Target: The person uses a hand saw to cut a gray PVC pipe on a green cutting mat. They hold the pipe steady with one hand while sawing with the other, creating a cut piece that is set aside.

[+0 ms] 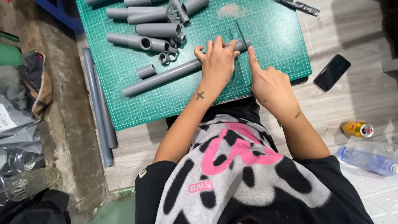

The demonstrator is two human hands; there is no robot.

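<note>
1. Grey plastic pipe (166, 76), long and round, lies slantwise across the green cutting mat (273, 37), its lower end towards the mat's left part and its upper end near the mat's middle right.
2. Left hand (216, 62) lies palm-down over the pipe near its upper end, fingers curled over the top and pressing it onto the mat.
3. Right hand (268, 85) sits just to the right of the left hand, at the mat's near edge. Its forefinger is stretched out and its tip touches the pipe's end; the other fingers are folded in. Whether they clasp a handle cannot be told.
4. A thin dark blade (241, 31) rises slantwise from the pipe between the two hands, over the mat.
5. Cut pipe pieces (157, 30) of the same grey, some with wider socket ends, lie heaped on the mat's far left part, well apart from the hands. Some small grey rings (164, 57) lie just below that heap, and one short stub (146, 71) lies just above the long pipe.
6. A patch of pale dust (230, 10) marks the mat's far edge.
7. Two long grey pipes (98, 108) lie on the wooden floor along the mat's left edge.
8. A dark phone (332, 72) lies on the floor just right of the mat; further right and nearer are a yellow can (356, 129) and a clear plastic bottle (367, 159), both on their sides.
</note>
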